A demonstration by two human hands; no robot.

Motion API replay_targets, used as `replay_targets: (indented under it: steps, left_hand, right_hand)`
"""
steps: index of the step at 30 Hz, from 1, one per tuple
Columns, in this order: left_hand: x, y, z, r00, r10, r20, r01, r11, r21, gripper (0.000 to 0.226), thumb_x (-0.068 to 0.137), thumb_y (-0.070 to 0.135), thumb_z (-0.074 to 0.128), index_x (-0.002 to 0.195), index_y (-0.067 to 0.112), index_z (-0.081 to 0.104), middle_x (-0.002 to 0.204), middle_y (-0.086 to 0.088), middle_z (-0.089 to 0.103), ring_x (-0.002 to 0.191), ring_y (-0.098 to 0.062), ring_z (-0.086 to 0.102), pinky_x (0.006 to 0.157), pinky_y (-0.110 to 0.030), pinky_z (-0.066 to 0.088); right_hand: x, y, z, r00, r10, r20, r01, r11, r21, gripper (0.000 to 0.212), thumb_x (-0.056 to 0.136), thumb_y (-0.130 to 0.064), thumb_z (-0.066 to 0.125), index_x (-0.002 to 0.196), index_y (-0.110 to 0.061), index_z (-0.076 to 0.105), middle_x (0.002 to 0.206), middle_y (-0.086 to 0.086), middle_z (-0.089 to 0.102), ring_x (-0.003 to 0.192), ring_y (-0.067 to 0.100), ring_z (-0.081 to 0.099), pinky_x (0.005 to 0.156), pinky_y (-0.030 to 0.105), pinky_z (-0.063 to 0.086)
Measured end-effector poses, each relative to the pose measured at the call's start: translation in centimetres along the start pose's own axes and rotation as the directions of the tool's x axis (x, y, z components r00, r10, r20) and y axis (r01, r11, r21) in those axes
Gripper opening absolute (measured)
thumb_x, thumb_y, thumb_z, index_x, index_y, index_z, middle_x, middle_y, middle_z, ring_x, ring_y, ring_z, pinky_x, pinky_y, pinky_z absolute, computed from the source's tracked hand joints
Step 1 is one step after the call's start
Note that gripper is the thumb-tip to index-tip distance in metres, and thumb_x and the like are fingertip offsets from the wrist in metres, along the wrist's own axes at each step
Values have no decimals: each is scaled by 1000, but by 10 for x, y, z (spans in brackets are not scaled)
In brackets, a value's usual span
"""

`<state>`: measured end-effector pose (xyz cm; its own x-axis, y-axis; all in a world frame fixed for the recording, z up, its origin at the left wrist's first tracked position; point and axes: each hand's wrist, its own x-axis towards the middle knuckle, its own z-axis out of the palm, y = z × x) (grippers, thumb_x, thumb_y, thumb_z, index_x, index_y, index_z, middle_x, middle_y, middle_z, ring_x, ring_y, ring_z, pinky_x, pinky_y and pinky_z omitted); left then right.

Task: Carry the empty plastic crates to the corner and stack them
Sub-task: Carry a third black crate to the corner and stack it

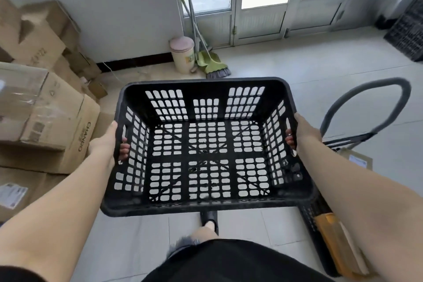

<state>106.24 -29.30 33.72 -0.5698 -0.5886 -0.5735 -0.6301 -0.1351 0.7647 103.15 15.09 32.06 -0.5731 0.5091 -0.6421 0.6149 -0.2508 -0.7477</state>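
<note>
Pale tiled floor point(286, 71), glazed doors point(263, 7) ahead | cardboard boxes point(57, 117) left, pink bin point(183, 52), broom point(216, 68) by wall | black crate point(206, 144) held aloft | left hand point(107, 142) and right hand point(302, 130) grip its side handles | trolley point(366, 117) right, perhaps dark crates point(407, 30) far corner

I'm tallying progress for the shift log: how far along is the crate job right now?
Done: black crates already stand stacked by the far right wall. In hand: one empty black crate is held off the floor, left hand and right hand each with a grip through a side handle slot. Left: carrying it over and setting it on a stack; the trolley stands beside it.
</note>
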Motion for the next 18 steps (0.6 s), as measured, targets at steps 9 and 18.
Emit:
replay_targets:
  steps: [9,18]
  left_hand:
    - [103,123,116,998,12,61,-15,998,56,57,86,61,52,72,7,57,56,-9,56,27,-13,45,34,-20,45]
    - [165,236,272,996,43,82,-49,996,74,56,87,57,55,69,4,57,32,-3,50,23,-11,42,35,-19,45]
  right_hand:
    - [87,-88,74,987,-14,-161,23,998,57,47,82,-49,61,66,-4,60,60,6,58,41,17,43,42,25,37]
    - [205,-190,106,977,34,-210,-1,988,155,44,81,-47,63,73,-3,61,62,6,58,42,16,42,41,23,35]
